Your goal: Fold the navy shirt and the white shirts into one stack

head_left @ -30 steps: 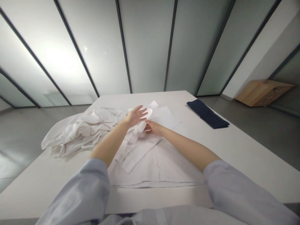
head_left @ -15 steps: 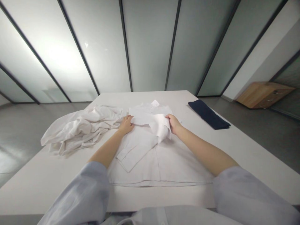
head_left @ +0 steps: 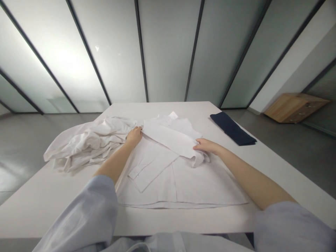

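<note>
Both my hands on a white shirt (head_left: 183, 185), left hand (head_left: 134, 136) curled, gripping its edge at 11 o'clock, right hand (head_left: 207, 146) open, lying flat at 1, crumpled cloth (head_left: 86, 143) at 10, navy cloth (head_left: 232, 128) at 2

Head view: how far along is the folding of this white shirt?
Done: the white shirt lies flat, with one sleeve folded across it. In hand: the left hand and right hand are at either end of a folded band, probably the second sleeve. Left: the hem lies unfolded, and the rumpled white garment beside it is still in a heap.
</note>
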Demonstrator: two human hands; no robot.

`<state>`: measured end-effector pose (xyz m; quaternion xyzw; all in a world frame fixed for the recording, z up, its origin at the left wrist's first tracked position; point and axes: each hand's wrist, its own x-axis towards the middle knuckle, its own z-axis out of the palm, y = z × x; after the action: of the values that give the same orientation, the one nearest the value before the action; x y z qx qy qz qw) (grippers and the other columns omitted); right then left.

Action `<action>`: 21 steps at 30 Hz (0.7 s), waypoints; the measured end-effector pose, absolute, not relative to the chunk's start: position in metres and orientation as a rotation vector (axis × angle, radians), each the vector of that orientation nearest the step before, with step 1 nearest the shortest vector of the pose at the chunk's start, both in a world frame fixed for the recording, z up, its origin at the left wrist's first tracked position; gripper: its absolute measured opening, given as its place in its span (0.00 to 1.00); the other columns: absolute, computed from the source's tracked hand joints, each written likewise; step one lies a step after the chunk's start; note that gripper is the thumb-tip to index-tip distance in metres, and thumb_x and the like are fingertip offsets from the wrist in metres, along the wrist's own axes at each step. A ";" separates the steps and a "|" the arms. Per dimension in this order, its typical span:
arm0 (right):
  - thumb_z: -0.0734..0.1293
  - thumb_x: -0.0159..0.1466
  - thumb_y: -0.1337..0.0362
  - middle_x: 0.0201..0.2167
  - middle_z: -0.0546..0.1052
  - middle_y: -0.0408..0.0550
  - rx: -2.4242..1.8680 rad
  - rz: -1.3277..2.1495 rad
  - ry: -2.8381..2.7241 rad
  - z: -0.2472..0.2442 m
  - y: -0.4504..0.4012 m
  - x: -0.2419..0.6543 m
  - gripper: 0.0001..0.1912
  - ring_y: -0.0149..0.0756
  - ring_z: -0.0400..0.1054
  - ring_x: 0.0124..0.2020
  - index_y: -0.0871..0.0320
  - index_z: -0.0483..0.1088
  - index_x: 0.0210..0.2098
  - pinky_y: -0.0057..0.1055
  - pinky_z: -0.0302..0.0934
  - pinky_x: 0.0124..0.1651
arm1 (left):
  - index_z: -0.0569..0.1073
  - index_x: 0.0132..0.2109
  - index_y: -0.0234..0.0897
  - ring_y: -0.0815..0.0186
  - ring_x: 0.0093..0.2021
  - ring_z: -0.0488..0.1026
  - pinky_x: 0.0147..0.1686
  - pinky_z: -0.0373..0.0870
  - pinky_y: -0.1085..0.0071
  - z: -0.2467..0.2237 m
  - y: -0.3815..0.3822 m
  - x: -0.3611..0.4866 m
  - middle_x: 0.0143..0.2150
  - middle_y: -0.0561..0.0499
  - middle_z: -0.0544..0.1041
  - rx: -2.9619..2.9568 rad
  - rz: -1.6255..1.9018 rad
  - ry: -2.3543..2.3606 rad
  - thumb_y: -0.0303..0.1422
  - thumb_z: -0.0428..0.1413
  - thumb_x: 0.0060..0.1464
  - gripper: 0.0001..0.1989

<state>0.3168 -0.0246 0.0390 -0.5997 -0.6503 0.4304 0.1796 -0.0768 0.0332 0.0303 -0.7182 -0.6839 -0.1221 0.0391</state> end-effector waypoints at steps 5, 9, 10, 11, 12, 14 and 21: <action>0.69 0.54 0.65 0.42 0.79 0.50 -1.577 1.451 -1.621 0.045 -0.034 0.333 0.15 0.39 0.73 0.39 0.58 0.72 0.42 0.29 0.67 0.39 | 0.70 0.53 0.39 0.57 0.50 0.73 0.44 0.70 0.65 0.037 0.034 -0.090 0.54 0.41 0.72 -2.115 -0.228 -2.050 0.26 0.43 0.60 0.18; 0.70 0.53 0.67 0.47 0.78 0.51 -1.539 1.594 -1.496 0.047 -0.042 0.342 0.19 0.39 0.74 0.40 0.56 0.73 0.45 0.28 0.67 0.38 | 0.72 0.49 0.38 0.57 0.53 0.72 0.46 0.69 0.66 0.040 0.034 -0.094 0.52 0.42 0.74 -2.224 -0.032 -1.973 0.24 0.44 0.57 0.17; 0.71 0.53 0.68 0.48 0.78 0.51 -1.536 1.607 -1.475 0.047 -0.043 0.345 0.19 0.39 0.74 0.41 0.56 0.74 0.45 0.28 0.68 0.39 | 0.72 0.48 0.37 0.57 0.53 0.72 0.47 0.69 0.66 0.042 0.034 -0.094 0.51 0.42 0.75 -2.242 0.001 -1.977 0.24 0.45 0.56 0.17; 0.71 0.53 0.68 0.49 0.78 0.51 -1.523 1.616 -1.449 0.047 -0.043 0.347 0.19 0.40 0.74 0.42 0.57 0.74 0.45 0.29 0.68 0.40 | 0.72 0.48 0.37 0.58 0.53 0.72 0.47 0.69 0.67 0.045 0.035 -0.094 0.51 0.42 0.75 -2.258 0.028 -1.988 0.24 0.46 0.55 0.17; 0.71 0.53 0.67 0.49 0.78 0.52 -1.499 1.623 -1.420 0.046 -0.042 0.350 0.19 0.41 0.74 0.42 0.57 0.74 0.45 0.30 0.68 0.41 | 0.72 0.49 0.37 0.58 0.53 0.72 0.47 0.69 0.67 0.047 0.035 -0.093 0.51 0.42 0.76 -2.276 0.063 -2.001 0.25 0.47 0.55 0.17; 0.71 0.52 0.66 0.50 0.78 0.53 -1.430 1.637 -1.370 0.045 -0.038 0.356 0.20 0.43 0.74 0.44 0.57 0.74 0.46 0.33 0.69 0.44 | 0.73 0.50 0.37 0.58 0.53 0.73 0.48 0.69 0.67 0.053 0.038 -0.093 0.50 0.42 0.77 -2.318 0.164 -2.026 0.27 0.48 0.54 0.17; 0.70 0.54 0.54 0.56 0.74 0.51 -1.538 1.403 -1.673 0.041 -0.035 0.373 0.18 0.50 0.65 0.59 0.55 0.77 0.42 0.39 0.61 0.58 | 0.67 0.59 0.34 0.56 0.59 0.69 0.55 0.64 0.65 0.062 0.041 -0.086 0.58 0.41 0.72 -2.389 0.215 -1.960 0.33 0.50 0.55 0.24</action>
<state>0.3734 -0.0346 0.0410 -0.5599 -0.6090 0.5110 0.2334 -0.0860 0.0407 0.0621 -0.7711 -0.6326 0.0696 0.0221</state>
